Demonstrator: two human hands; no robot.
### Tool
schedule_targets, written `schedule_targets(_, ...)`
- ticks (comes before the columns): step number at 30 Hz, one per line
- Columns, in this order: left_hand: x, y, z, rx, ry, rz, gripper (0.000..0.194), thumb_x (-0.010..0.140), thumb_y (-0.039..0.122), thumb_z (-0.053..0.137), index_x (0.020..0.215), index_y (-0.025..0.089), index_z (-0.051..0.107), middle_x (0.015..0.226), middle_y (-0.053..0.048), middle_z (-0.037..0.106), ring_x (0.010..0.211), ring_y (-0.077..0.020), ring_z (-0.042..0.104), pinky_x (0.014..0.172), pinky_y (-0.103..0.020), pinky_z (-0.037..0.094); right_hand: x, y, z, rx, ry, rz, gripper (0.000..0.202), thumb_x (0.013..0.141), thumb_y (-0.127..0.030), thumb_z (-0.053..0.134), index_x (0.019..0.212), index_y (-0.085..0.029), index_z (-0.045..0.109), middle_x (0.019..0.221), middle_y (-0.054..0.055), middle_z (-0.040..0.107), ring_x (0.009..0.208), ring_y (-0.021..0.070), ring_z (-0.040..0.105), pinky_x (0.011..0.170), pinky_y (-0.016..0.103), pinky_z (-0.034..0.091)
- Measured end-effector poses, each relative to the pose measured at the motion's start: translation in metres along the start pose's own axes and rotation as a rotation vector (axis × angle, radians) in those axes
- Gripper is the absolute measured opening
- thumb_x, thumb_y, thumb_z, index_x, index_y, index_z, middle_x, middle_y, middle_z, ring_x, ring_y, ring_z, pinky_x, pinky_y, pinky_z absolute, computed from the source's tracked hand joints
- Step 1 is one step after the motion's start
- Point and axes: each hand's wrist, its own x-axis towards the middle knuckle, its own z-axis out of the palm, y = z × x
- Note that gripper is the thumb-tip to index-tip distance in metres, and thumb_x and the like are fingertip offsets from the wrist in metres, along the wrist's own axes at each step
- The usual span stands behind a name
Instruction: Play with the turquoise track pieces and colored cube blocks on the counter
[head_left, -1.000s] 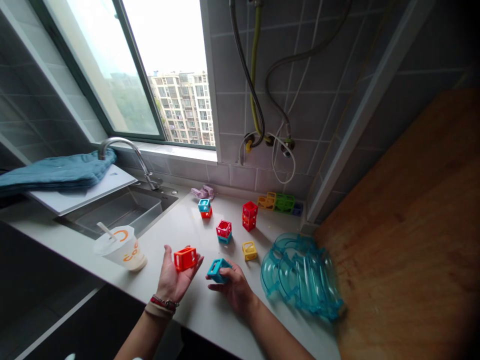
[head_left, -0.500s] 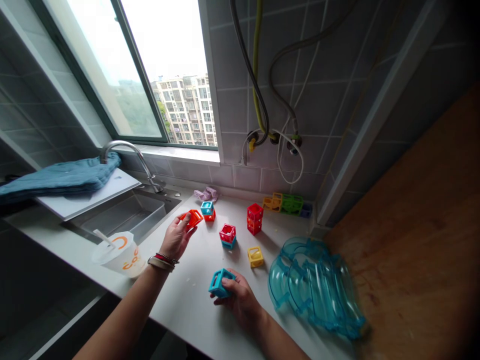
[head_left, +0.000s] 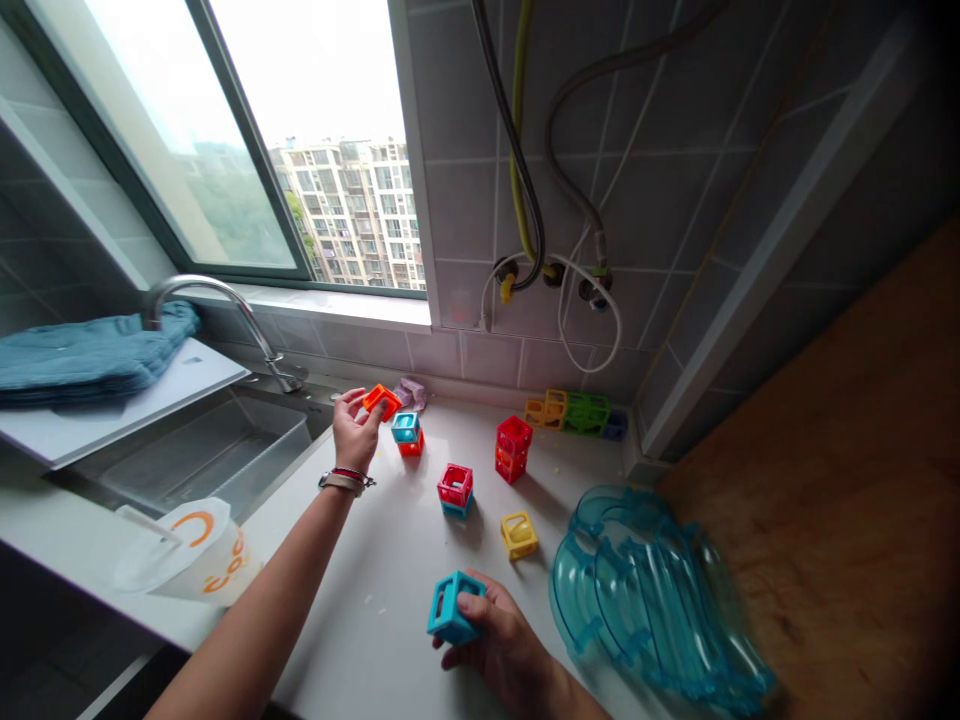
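Observation:
My left hand [head_left: 355, 432] grips an orange cube-frame block [head_left: 383, 400] above the counter. Just below and right of it stands a stack of a light-blue block [head_left: 406, 427] on an orange-red block [head_left: 411, 446]. My right hand [head_left: 504, 630] is closed on a blue cube-frame block [head_left: 454, 606], held low over the near counter. Between the hands, a red block [head_left: 455, 483] sits on a blue block [head_left: 457, 507]. Farther right are a red stack of blocks [head_left: 513, 448] and a single yellow block [head_left: 519, 535].
Translucent blue plastic pieces [head_left: 637, 590] lie at right. Yellow, green and dark-blue blocks [head_left: 585, 412] line the back wall near a purple item [head_left: 409, 393]. At left are a drink cup [head_left: 196, 555], a sink [head_left: 217, 440] with a faucet [head_left: 259, 335], and a blue cloth [head_left: 90, 355].
My left hand has moved the orange block farther back, toward the wall. My right hand, still holding the blue block, appears slightly lower and nearer. The camera view has shifted.

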Motion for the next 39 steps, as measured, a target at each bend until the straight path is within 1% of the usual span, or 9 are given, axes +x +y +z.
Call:
schedule_targets(4,0.003,-0.002,0.0,-0.024,-0.008,0.008,0.062,0.07,0.035,0.092,0.122,0.019,0.06,0.119,-0.013,0.067,0.116,-0.0268,0.066,0.094,-0.034,0.055,0.004,0.005,-0.005,0.012,0.03,0.037,0.041,0.075,-0.047,0.081,0.095,-0.019,0.06,0.079,0.004,0.069,0.07,0.0191,0.069,0.053,0.025,0.054)
schedule_targets(8,0.009,-0.007,0.0,-0.092,-0.016,-0.012,0.064,0.075,0.04,0.088,0.127,0.02,0.058,0.121,-0.014,0.069,0.108,-0.0262,0.07,0.092,-0.035,0.057,0.01,0.011,-0.013,0.007,0.001,0.058,0.046,0.069,-0.051,0.084,0.091,-0.02,0.057,0.077,0.002,0.068,0.067,0.0196,0.069,0.051,0.025,0.053)
schedule_targets(13,0.007,-0.018,0.004,-0.196,-0.051,-0.058,0.067,0.078,0.045,0.085,0.132,0.021,0.055,0.129,-0.016,0.067,0.101,-0.0242,0.074,0.089,-0.037,0.06,0.011,0.014,-0.02,0.02,0.001,0.079,0.049,0.071,-0.051,0.084,0.098,-0.021,0.055,0.08,0.003,0.071,0.071,0.0212,0.072,0.054,0.027,0.054)
schedule_targets(17,-0.002,-0.024,0.002,-0.238,-0.037,-0.078,0.077,0.073,0.042,0.089,0.137,0.022,0.051,0.13,-0.018,0.067,0.104,-0.0258,0.074,0.09,-0.038,0.061,0.007,0.011,-0.017,0.032,0.023,0.101,0.051,0.07,-0.052,0.085,0.099,-0.021,0.056,0.081,0.004,0.072,0.072,0.0216,0.073,0.056,0.028,0.054)
schedule_targets(22,0.0,-0.028,-0.004,-0.224,-0.105,-0.09,0.089,0.067,0.036,0.094,0.144,0.017,0.052,0.128,-0.02,0.071,0.112,-0.0308,0.072,0.099,-0.045,0.058,0.0,0.003,-0.008,0.05,0.121,0.117,0.057,0.065,-0.05,0.089,0.102,-0.021,0.056,0.081,0.005,0.073,0.071,0.0229,0.072,0.058,0.03,0.053)
schedule_targets(26,0.004,-0.034,-0.004,-0.19,-0.172,-0.097,0.082,0.072,0.044,0.09,0.141,0.013,0.059,0.133,-0.022,0.069,0.118,-0.0349,0.069,0.104,-0.05,0.055,-0.003,0.002,-0.007,0.043,0.166,0.151,0.065,0.063,-0.053,0.09,0.109,-0.022,0.057,0.081,0.005,0.073,0.073,0.0265,0.073,0.062,0.035,0.055)
schedule_targets(29,0.004,-0.036,-0.002,-0.175,-0.216,-0.09,0.077,0.073,0.048,0.088,0.136,0.012,0.064,0.135,-0.022,0.068,0.121,-0.0365,0.068,0.106,-0.052,0.053,-0.002,0.003,-0.009,0.053,0.166,0.157,0.066,0.064,-0.053,0.091,0.111,-0.022,0.057,0.081,0.005,0.073,0.073,0.0264,0.074,0.062,0.035,0.054)
schedule_targets(34,0.003,-0.038,-0.006,-0.156,-0.263,-0.087,0.08,0.072,0.053,0.088,0.138,0.014,0.065,0.139,-0.019,0.066,0.128,-0.038,0.063,0.11,-0.051,0.05,-0.003,0.006,-0.009,0.084,0.189,0.124,0.063,0.064,-0.049,0.091,0.107,-0.019,0.055,0.082,0.006,0.074,0.071,0.0245,0.073,0.058,0.029,0.052)
schedule_targets(39,0.003,-0.042,-0.007,-0.147,-0.271,-0.097,0.081,0.076,0.054,0.085,0.143,0.016,0.06,0.14,-0.019,0.066,0.124,-0.0354,0.066,0.109,-0.051,0.051,-0.005,0.002,-0.006,0.039,0.132,0.099,0.046,0.072,-0.046,0.086,0.096,-0.017,0.06,0.079,0.005,0.071,0.07,0.0208,0.071,0.059,0.027,0.052)
